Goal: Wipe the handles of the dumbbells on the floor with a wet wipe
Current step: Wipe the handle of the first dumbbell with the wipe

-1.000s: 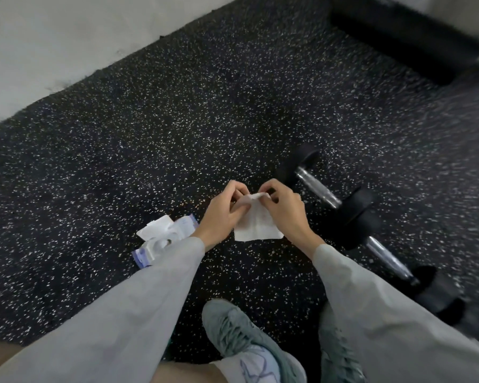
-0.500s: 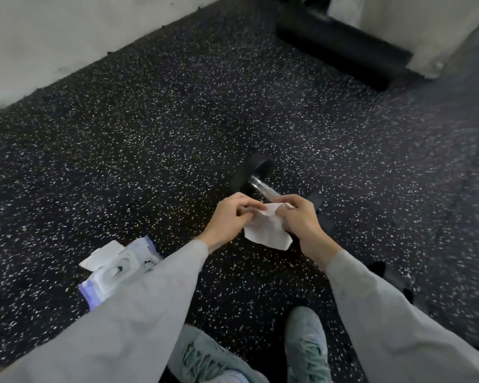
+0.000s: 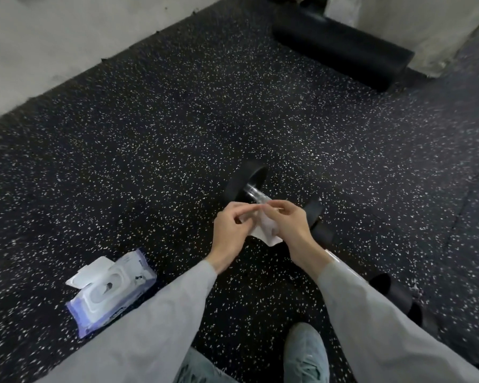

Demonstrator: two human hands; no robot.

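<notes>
while both hands meet over the speckled black floor [image 3: 150,150], the left hand [image 3: 233,230] and the right hand [image 3: 288,230] each pinch the top edge of a white wet wipe [image 3: 263,230] between curled fingers and thumb, and the sheet hangs down between them – crumpled, its lower corner loose. just behind the hands lies the nearer dumbbell [image 3: 249,181]: one black head shows fully, a short stretch of shiny handle runs from it under the fingers, and its other head peeks out beside the right hand. a second dumbbell [image 3: 393,294] lies further right, mostly hidden by the right sleeve, with a sliver of its handle visible at the cuff. the wipe touches neither handle as far as can be seen. to the left, on the floor, sits a pack of wipes [image 3: 111,294] with its lid flap open. a black foam roller [image 3: 340,48] lies at the far edge by a pale wall – well apart from the hands. two grey-green shoes show at the bottom.
</notes>
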